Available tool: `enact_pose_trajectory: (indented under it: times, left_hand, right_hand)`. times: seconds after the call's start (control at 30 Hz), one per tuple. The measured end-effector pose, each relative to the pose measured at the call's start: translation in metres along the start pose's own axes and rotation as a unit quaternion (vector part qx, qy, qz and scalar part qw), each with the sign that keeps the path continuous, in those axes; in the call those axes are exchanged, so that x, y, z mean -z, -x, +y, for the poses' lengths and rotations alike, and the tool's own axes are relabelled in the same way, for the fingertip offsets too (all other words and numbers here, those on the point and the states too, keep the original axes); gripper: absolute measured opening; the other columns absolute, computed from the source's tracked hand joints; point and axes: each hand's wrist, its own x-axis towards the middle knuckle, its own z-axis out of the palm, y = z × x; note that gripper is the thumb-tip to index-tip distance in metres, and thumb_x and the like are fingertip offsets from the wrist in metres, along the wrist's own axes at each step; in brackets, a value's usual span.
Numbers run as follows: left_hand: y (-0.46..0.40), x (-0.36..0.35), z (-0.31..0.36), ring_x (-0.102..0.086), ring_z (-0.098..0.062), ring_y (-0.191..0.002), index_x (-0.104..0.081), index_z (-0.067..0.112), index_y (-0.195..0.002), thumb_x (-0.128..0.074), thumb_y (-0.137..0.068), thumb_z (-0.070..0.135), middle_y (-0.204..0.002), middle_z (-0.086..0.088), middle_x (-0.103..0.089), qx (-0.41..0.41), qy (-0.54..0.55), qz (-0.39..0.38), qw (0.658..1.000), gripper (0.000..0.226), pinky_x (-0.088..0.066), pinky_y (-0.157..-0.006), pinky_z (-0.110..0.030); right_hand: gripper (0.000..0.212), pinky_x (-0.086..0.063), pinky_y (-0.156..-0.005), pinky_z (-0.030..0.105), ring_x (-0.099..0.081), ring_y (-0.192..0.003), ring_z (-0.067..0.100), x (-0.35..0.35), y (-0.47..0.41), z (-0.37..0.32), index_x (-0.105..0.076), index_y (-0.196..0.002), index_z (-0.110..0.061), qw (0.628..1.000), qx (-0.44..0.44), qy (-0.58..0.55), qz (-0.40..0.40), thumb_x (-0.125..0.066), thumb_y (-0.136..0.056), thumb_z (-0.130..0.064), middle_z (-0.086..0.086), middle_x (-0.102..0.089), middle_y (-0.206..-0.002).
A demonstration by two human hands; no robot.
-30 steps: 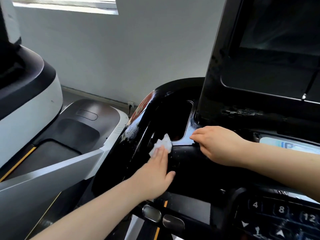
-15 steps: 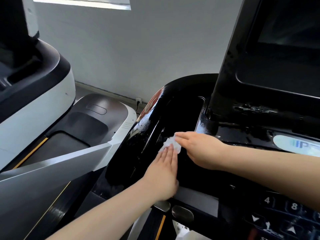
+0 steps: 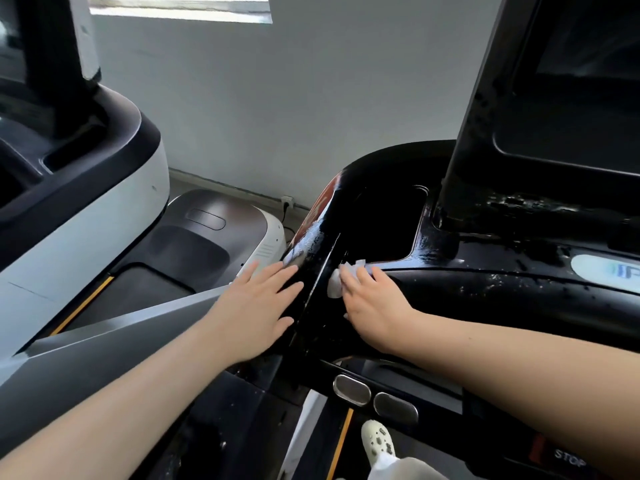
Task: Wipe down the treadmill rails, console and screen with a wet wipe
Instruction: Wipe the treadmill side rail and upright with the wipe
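— What is the setting?

— Grey wall [image 3: 311, 109] is filling the background, with a bright window strip [image 3: 180, 5] at the top edge. Below it, a glossy black treadmill console [image 3: 485, 289] is stretching across the right half, wet and speckled with droplets.

— Where are the hands?

— Left hand [image 3: 258, 306] is lying flat with fingers spread on the console's curved left edge, holding nothing. Right hand [image 3: 372, 303] is pressing straight fingers down on a crumpled white wet wipe [image 3: 334, 284], which is sitting on the console just below the near rim of a recess.

— Any containers?

— That dark recessed tray [image 3: 384, 220] in the console's left end is looking deep and shadowed; its contents cannot be made out.

— And the screen?

— A large dark screen [image 3: 568, 91] is standing upright at the console's far right.

— Anything else?

— Two oval metal pads [image 3: 375, 398] are sitting on the console's near edge, a red STOP label [image 3: 569, 459] is showing at the lower right, a pale clog shoe [image 3: 377, 441] is resting below, and a white-and-black neighbouring treadmill [image 3: 86, 220] is standing to the left.
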Motion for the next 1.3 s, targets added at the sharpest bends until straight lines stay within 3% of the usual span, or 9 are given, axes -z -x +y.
enact_pose_trajectory:
  times: [0.1,0.2,0.33,0.53,0.77,0.87,1.0,1.13,1.3]
  left_hand:
    - [0.011,0.005,-0.005,-0.031,-0.023,-0.139,-0.043,0.024,-0.140,-0.063,-0.080,0.054,-0.150,-0.005,-0.033,0.007,0.030,-0.065,0.997,0.070,-0.014,-0.113,-0.043]
    - [0.018,0.001,-0.010,-0.005,-0.016,-0.145,-0.015,0.028,-0.150,-0.043,-0.091,0.057,-0.158,0.002,-0.007,0.016,0.049,-0.080,0.995,0.072,0.005,-0.115,-0.036]
    - [0.020,-0.001,-0.012,-0.002,-0.014,-0.145,-0.008,0.030,-0.150,-0.039,-0.091,0.059,-0.158,0.004,-0.004,0.019,0.053,-0.109,0.992,0.073,0.003,-0.116,-0.037]
    - [0.018,-0.004,-0.013,-0.001,-0.013,-0.145,-0.003,0.031,-0.150,-0.036,-0.091,0.060,-0.158,0.007,-0.001,0.021,0.050,-0.127,0.990,0.073,0.004,-0.116,-0.037]
    - [0.021,-0.007,-0.014,-0.003,-0.012,-0.144,-0.002,0.031,-0.150,-0.035,-0.092,0.059,-0.158,0.008,0.001,0.021,0.075,-0.105,0.991,0.072,0.003,-0.116,-0.037]
    - [0.022,-0.008,-0.014,-0.003,-0.012,-0.144,-0.002,0.031,-0.150,-0.035,-0.092,0.059,-0.158,0.008,0.002,0.022,0.085,-0.107,0.990,0.072,0.002,-0.116,-0.037]
    - [0.021,-0.008,-0.012,-0.004,-0.012,-0.144,-0.002,0.030,-0.150,-0.035,-0.092,0.058,-0.158,0.008,0.002,0.026,0.093,-0.100,0.990,0.073,0.001,-0.116,-0.037]
    - [0.026,-0.010,-0.012,-0.013,-0.014,-0.144,-0.013,0.022,-0.150,-0.047,-0.088,0.057,-0.157,0.005,-0.011,0.046,0.136,-0.068,0.987,0.079,-0.004,-0.116,-0.037]
    - [0.033,-0.004,-0.018,-0.034,-0.020,-0.136,-0.033,0.016,-0.144,-0.052,-0.081,0.059,-0.151,-0.001,-0.030,0.073,0.175,-0.023,0.982,0.079,-0.019,-0.114,-0.038]
  right_hand:
    - [0.053,-0.046,-0.095,0.039,-0.057,-0.112,0.035,0.001,0.000,-0.010,-0.064,-0.117,-0.004,0.999,-0.031,-0.013,-0.009,-0.061,-0.078,-0.040,0.023,-0.058,-0.125]
    - [0.046,-0.053,-0.086,0.043,-0.065,-0.099,0.036,-0.001,0.011,-0.001,-0.073,-0.097,-0.010,0.999,0.026,-0.030,0.016,-0.072,-0.061,-0.038,0.021,-0.067,-0.111]
    - [0.038,-0.052,-0.086,0.042,-0.068,-0.095,0.029,-0.004,0.015,0.021,-0.075,-0.088,-0.009,0.999,0.027,-0.002,0.044,-0.071,-0.068,-0.041,0.016,-0.070,-0.107]
    - [0.051,-0.013,-0.114,0.039,-0.028,-0.138,0.028,0.011,-0.008,0.002,-0.043,-0.136,-0.004,0.996,-0.035,-0.073,0.028,-0.038,-0.099,-0.038,0.015,-0.038,-0.144]
    - [0.045,-0.055,-0.081,0.031,-0.070,-0.088,0.021,-0.004,0.033,-0.014,-0.076,-0.087,-0.006,0.988,0.041,-0.136,0.059,-0.085,-0.057,-0.037,0.009,-0.072,-0.095]
    - [0.033,-0.045,-0.091,0.035,-0.057,-0.108,0.032,0.013,0.028,0.005,-0.058,-0.119,0.000,0.961,-0.065,-0.250,0.101,-0.055,-0.091,-0.018,0.014,-0.054,-0.128]
    - [0.023,-0.035,-0.100,0.041,-0.046,-0.115,0.036,0.042,-0.002,0.008,-0.053,-0.115,0.001,0.870,-0.144,-0.443,0.160,-0.045,-0.098,-0.012,0.014,-0.048,-0.131]
    - [0.040,-0.021,-0.112,0.043,-0.023,-0.138,0.026,0.040,-0.027,-0.028,-0.045,-0.133,-0.009,0.905,-0.071,-0.416,0.059,-0.036,-0.102,-0.031,0.016,-0.021,-0.153]
    - [0.044,-0.014,-0.113,0.043,-0.005,-0.145,0.026,0.033,-0.080,0.008,-0.040,-0.138,-0.014,0.914,-0.180,-0.363,0.012,-0.026,-0.103,-0.036,0.016,-0.002,-0.158]
